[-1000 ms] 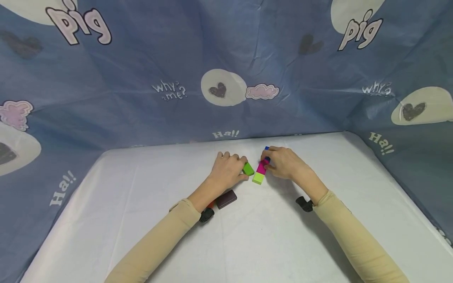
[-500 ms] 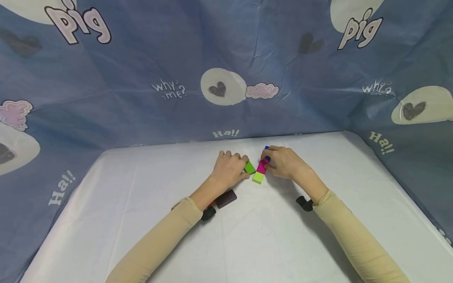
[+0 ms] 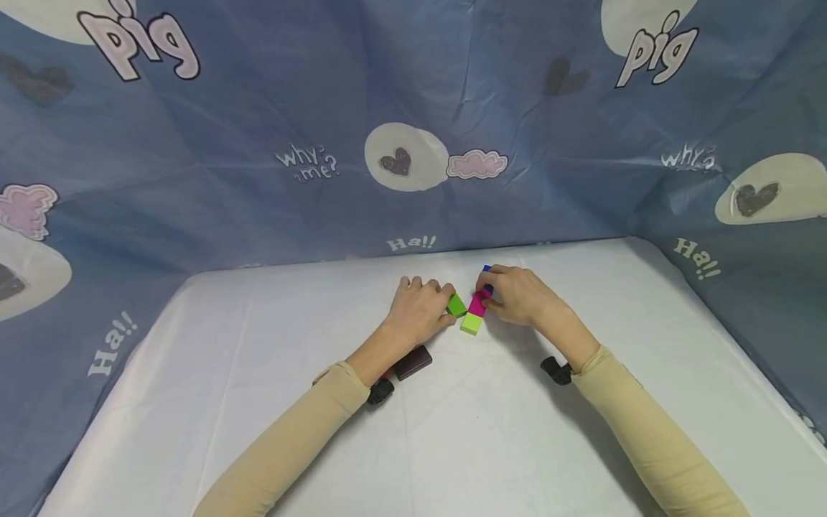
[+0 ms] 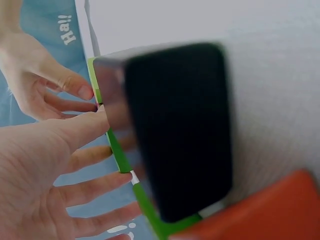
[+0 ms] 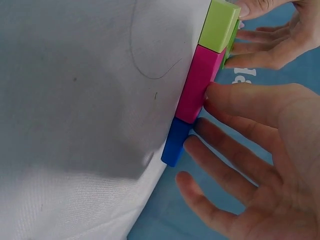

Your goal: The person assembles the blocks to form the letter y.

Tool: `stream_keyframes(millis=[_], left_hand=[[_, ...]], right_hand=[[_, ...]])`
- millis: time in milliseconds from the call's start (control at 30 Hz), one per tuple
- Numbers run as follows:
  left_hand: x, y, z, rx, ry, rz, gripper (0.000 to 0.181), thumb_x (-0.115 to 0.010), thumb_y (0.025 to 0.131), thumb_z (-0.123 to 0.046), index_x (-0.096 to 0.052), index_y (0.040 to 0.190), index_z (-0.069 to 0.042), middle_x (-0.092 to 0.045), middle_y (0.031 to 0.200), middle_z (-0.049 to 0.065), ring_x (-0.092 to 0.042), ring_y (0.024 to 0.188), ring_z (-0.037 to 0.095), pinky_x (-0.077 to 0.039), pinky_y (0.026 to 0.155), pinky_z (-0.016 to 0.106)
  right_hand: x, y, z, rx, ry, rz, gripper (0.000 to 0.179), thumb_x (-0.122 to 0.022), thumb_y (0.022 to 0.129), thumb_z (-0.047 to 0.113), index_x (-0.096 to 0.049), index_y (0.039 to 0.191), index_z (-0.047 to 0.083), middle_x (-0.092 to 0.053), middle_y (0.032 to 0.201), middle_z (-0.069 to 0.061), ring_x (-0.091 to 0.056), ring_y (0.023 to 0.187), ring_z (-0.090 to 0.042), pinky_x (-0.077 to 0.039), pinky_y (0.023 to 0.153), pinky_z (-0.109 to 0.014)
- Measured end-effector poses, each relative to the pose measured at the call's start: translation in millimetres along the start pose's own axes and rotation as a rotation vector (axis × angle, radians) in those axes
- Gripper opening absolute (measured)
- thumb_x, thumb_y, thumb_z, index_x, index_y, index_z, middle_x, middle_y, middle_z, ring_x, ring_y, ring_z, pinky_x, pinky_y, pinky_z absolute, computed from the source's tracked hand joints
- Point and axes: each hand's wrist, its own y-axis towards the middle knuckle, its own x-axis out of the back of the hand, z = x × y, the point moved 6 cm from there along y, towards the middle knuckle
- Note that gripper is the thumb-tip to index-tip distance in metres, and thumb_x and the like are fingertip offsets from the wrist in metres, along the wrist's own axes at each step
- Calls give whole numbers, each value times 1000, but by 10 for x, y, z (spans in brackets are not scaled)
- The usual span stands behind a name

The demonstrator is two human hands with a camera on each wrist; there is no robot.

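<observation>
In the head view, my left hand (image 3: 416,312) pinches a green block (image 3: 456,306) between thumb and fingers. The green block's corner points at a row of blocks on the white cloth. That row runs from a lime block (image 5: 219,25) through a magenta block (image 5: 201,82) to a blue block (image 5: 177,142), end to end. My right hand (image 3: 517,296) grips the row, thumb at the magenta block's side and fingertips close to the blue block. In the head view the right fingers partly cover the magenta and blue blocks.
A dark brown block (image 3: 413,362) lies below the left wrist. Beside it is an orange block (image 4: 265,212), mostly hidden by the wrist in the head view. A further green piece (image 4: 150,212) shows in the left wrist view. A blue printed cloth (image 3: 310,208) hangs behind the table.
My left hand has shifted slightly right with the green block, bringing its corner up to the lime and magenta blocks. The right hand has stayed nearly still.
</observation>
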Motion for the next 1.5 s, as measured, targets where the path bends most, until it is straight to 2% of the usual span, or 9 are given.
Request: stream_keyframes(millis=[300, 467, 833, 1000, 1367, 1500], left_hand=[[10, -30, 28, -7, -18, -4, 54, -69, 101, -57, -65, 143, -25, -76, 126, 3, -71, 105, 30, -53, 93, 46], [49, -64, 77, -1, -29, 4, 55, -68, 101, -58, -64, 145, -25, -75, 132, 4, -71, 106, 31, -54, 92, 46], [152, -263, 334, 33, -53, 39, 55, -71, 102, -52, -63, 149, -24, -74, 138, 6, -71, 112, 37, -53, 100, 52], [138, -348, 448, 42, -56, 33, 52, -71, 102, -50, -63, 149, -26, -73, 140, 6, -71, 112, 36, -54, 100, 52], [136, -455, 550, -14, -128, -22, 47, -70, 105, -45, -64, 146, -25, -70, 145, 9, -68, 127, 39, -52, 109, 57], [141, -512, 575, -21, -152, -10, 46, -70, 105, -44, -65, 146, -24, -70, 145, 9, -67, 127, 39, -51, 109, 58]], right_hand=[[-5, 10, 5, 0, 5, 4, 23, -79, 95, 13, -75, 118, 14, -75, 117, -7, -67, 88, -22, -59, 87, -48], [-8, 18, 15, 6, 13, 0, 23, -79, 95, 13, -75, 118, 14, -75, 116, -7, -65, 84, -21, -59, 83, -45], [-45, 16, 5, -2, 5, 10, 22, -77, 96, 13, -75, 118, 14, -75, 120, -9, -68, 87, -24, -60, 88, -49], [-45, 7, -10, -5, 8, 14, 22, -78, 96, 13, -75, 118, 15, -74, 119, -7, -67, 87, -23, -59, 86, -48], [-7, -9, -12, 12, 25, -13, 22, -78, 94, 11, -76, 116, 14, -75, 118, -9, -69, 87, -25, -60, 87, -50], [-6, -8, -20, 8, 15, -12, 22, -77, 95, 12, -76, 116, 14, -75, 118, -8, -68, 86, -25, -60, 86, -50]])
